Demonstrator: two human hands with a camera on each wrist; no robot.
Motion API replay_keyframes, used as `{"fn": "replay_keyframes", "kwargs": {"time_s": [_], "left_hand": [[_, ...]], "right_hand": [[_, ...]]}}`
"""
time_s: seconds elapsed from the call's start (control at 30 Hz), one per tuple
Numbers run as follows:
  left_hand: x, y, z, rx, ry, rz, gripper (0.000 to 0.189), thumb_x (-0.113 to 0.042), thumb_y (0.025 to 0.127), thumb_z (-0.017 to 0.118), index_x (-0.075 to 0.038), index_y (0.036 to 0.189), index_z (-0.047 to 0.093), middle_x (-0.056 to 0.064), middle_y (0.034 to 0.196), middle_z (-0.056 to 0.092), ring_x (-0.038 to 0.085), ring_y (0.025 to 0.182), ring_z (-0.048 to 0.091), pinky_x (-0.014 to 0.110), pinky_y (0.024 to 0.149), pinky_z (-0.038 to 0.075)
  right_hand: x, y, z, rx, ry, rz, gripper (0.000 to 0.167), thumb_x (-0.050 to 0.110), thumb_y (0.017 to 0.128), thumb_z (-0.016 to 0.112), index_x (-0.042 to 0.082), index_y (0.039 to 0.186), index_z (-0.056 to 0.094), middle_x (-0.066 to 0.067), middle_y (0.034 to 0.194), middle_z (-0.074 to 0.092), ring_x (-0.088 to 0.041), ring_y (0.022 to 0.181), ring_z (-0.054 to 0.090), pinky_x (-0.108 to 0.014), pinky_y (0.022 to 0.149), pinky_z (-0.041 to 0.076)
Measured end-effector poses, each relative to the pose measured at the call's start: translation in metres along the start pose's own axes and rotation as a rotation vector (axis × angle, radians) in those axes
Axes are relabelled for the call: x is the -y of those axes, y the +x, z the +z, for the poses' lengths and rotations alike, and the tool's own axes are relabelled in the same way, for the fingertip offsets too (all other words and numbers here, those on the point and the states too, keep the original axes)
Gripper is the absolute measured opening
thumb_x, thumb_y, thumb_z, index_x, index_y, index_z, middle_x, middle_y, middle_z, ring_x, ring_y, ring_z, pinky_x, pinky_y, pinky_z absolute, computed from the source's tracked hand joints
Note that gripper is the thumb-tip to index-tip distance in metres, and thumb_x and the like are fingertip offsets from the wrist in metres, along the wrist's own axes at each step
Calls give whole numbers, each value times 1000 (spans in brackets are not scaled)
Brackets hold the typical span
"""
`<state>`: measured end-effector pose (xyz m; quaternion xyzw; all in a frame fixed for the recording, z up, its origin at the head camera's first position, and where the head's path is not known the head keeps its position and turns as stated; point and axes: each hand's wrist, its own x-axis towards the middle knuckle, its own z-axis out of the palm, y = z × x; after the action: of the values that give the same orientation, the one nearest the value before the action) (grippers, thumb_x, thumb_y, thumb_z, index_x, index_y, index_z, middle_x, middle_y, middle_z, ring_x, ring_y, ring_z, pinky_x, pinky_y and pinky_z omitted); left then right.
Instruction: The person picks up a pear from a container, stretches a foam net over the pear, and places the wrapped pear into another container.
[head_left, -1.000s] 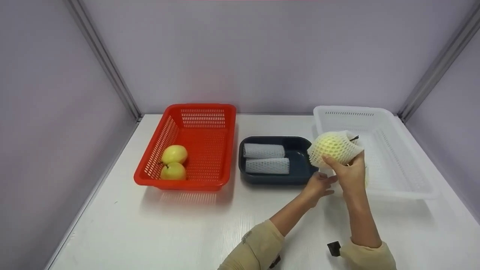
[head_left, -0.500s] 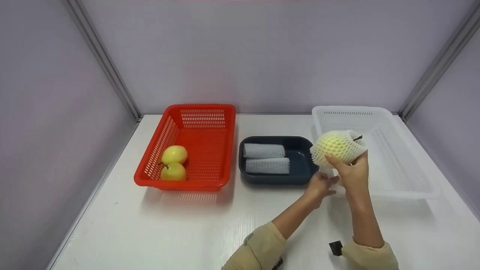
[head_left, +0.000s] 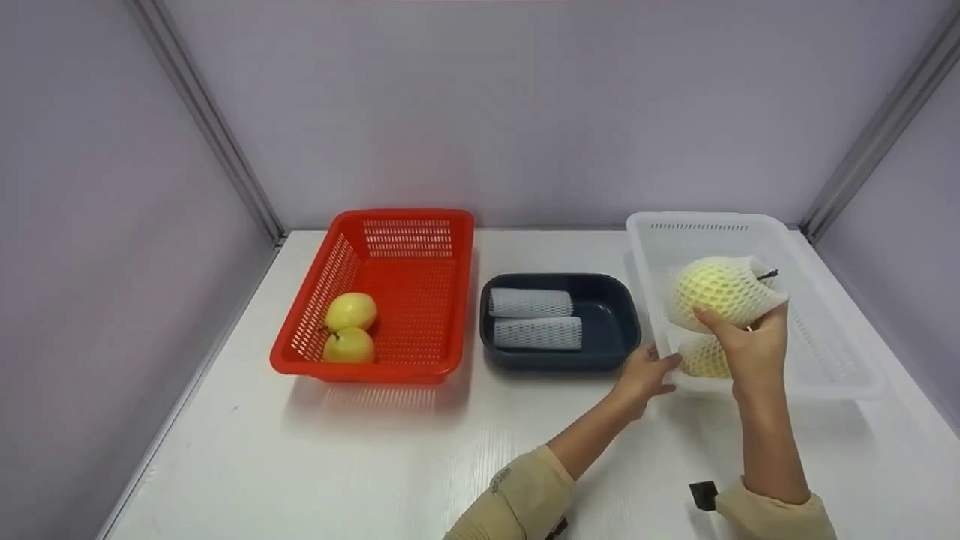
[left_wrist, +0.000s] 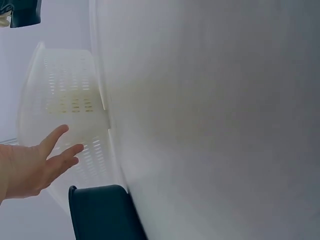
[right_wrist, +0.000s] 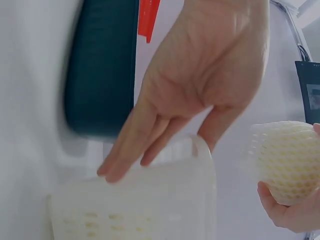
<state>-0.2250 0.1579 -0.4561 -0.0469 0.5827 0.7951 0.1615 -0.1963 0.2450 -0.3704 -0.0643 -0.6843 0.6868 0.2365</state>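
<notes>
- The right hand [head_left: 754, 349] has its fingers and thumb curled round a pale yellow pear [head_left: 712, 289], holding it from below.
- A white foam net [head_left: 769, 296] covers this pear; the dark stem points right, out of the net's ragged open end.
- The held pear is over the left part of the white basket [head_left: 810, 322], near a second netted pear [head_left: 705, 358] lying in the near left corner, partly hidden by the right hand.
- The left hand [head_left: 641, 379] is at the outside of that corner, fingers mostly straight and spread, up against the wall; I cannot tell how firmly they press.
- Just left of it stands a dark blue box [head_left: 609, 330], with two spare foam nets [head_left: 530, 303] side by side in its left part.
- Farther left, a red basket [head_left: 412, 300] has two bare pears [head_left: 349, 345] touching each other in its near left corner.
- Both baskets and the box stand on a white table [head_left: 337, 465].
</notes>
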Motion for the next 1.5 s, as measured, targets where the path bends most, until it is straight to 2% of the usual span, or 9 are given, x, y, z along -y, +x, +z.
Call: {"fn": "replay_keyframes", "kwargs": {"time_s": [0.13, 0.3, 0.43, 0.6, 0.87, 1.1, 1.27, 1.33, 1.5], "left_hand": [[0, 0, 1, 6, 1, 0, 28, -2, 87, 58, 4, 114, 54, 16, 114, 57, 31, 103, 56, 47, 79, 48], [0, 0, 2, -5, 6, 1, 28, -2, 87, 59, -1, 114, 56, 16, 118, 56, 31, 105, 55, 48, 80, 47], [0, 1, 2, -12, 15, -7, 29, -2, 86, 59, -3, 115, 56, 15, 119, 55, 31, 105, 55, 47, 80, 47], [-2, 2, 2, -12, 15, -17, 30, -3, 86, 60, -2, 116, 55, 19, 121, 53, 32, 105, 55, 47, 80, 47], [-1, 3, 2, -15, 5, -14, 29, -1, 86, 60, -1, 115, 54, 19, 118, 53, 32, 103, 55, 47, 79, 48], [-1, 3, 3, -39, 4, -33, 32, -2, 85, 61, 1, 116, 53, 19, 117, 54, 33, 104, 55, 46, 79, 48], [-2, 3, 1, -27, 13, -34, 28, -3, 86, 61, 0, 113, 54, 14, 109, 57, 29, 100, 57, 43, 78, 49], [-2, 3, 1, -28, 17, -34, 27, -3, 86, 62, 0, 111, 55, 11, 106, 58, 28, 99, 57, 43, 78, 49], [-2, 2, 2, -37, 15, -37, 29, -2, 85, 61, 0, 114, 55, 15, 110, 57, 30, 101, 57, 43, 77, 49]], "right_hand": [[2, 7, -13, -38, 15, -15, 77, -3, 72, 74, 11, 134, 31, -5, 117, 47, -17, 107, 45, -19, 82, 41], [3, 18, -29, -79, 15, -13, 80, -4, 71, 75, 13, 135, 30, -5, 120, 44, -18, 112, 42, -17, 84, 39], [0, 27, -41, -109, -66, 25, 82, -2, 72, 75, 15, 136, 27, -2, 124, 40, -17, 118, 37, -17, 92, 33], [-7, 38, -57, -111, -240, 82, 85, 7, 75, 74, 20, 140, 20, 1, 130, 35, -15, 123, 31, -22, 100, 24], [-23, 48, -77, -110, -446, 216, 92, 27, 78, 72, 20, 144, 8, -9, 144, 24, -16, 127, 25, -31, 104, 19], [-38, 55, -90, -88, -518, 240, 99, 32, 77, 71, 15, 146, 2, -14, 147, 18, -24, 131, 20, -40, 105, 17], [-49, 62, -98, -48, -577, 251, 101, 34, 77, 71, 9, 145, -1, -19, 148, 11, -33, 133, 13, -47, 105, 15], [-53, 65, -101, -23, -612, 252, 102, 36, 77, 70, 5, 144, 0, -22, 147, 10, -38, 132, 12, -51, 103, 15], [-60, 69, -106, 37, -718, 253, 103, 41, 77, 68, -4, 142, 0, -30, 142, 15, -49, 127, 18, -58, 99, 19]]}}
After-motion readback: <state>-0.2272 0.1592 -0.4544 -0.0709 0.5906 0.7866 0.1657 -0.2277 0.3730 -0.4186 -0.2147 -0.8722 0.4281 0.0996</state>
